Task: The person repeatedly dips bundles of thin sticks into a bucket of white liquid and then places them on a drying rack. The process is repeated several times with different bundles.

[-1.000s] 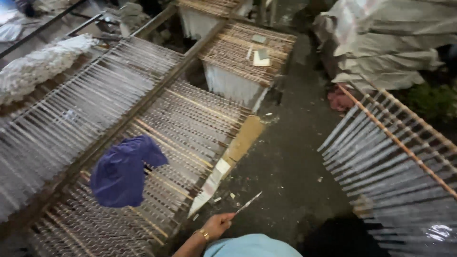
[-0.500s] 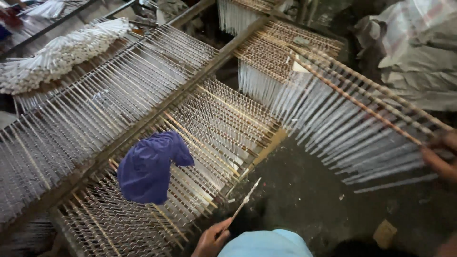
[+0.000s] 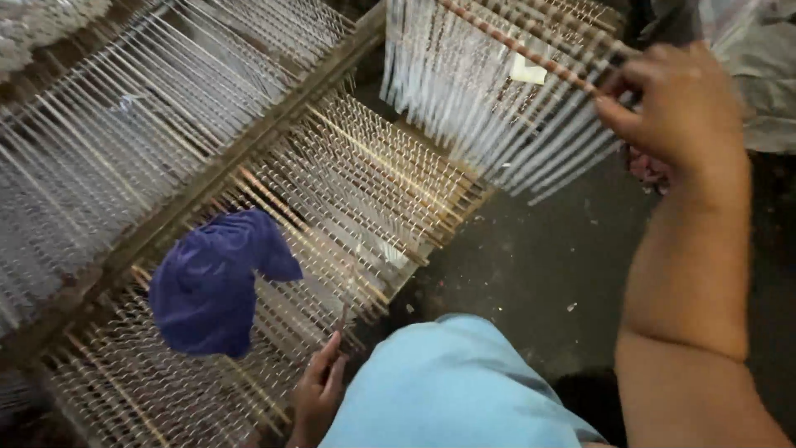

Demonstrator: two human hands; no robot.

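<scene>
Up at top right, a wooden frame (image 3: pixel 506 91) strung with rows of thin pale sticks hangs tilted in the air, its sticks fanning down and to the left, their ends blurred. The right hand (image 3: pixel 676 112) has it by the far end: fingers (image 3: pixel 618 112) curled and closed around the reddish-brown top rail, thumb side toward the camera, forearm running down the right edge of the view. A small pale slip (image 3: pixel 528 70) lies among the sticks just below that rail.

Down at the bottom, the left hand (image 3: pixel 319 394) sits low beside the knee in light blue cloth (image 3: pixel 452 386). Its fingers are pinched together on a thin stick (image 3: pixel 342 318) that points up from the fingertips, its tip over the near edge of the racks below.

Beneath the lifted frame, more stick racks (image 3: pixel 365 178) lie flat, packed side by side and filling the left and centre of the view, row upon row of pale sticks crossed by thin wooden slats. A thick wooden beam (image 3: pixel 249 153) runs diagonally between two of them, from lower left toward the top centre. A crumpled dark blue cloth (image 3: pixel 211 282) lies on the nearest rack, just left of the left hand but apart from it.

To the right of the racks is dark floor (image 3: pixel 539 265), dotted with small pale scraps. At the far top right, a bit of pale sheeting (image 3: pixel 750 66) shows behind the right hand.
</scene>
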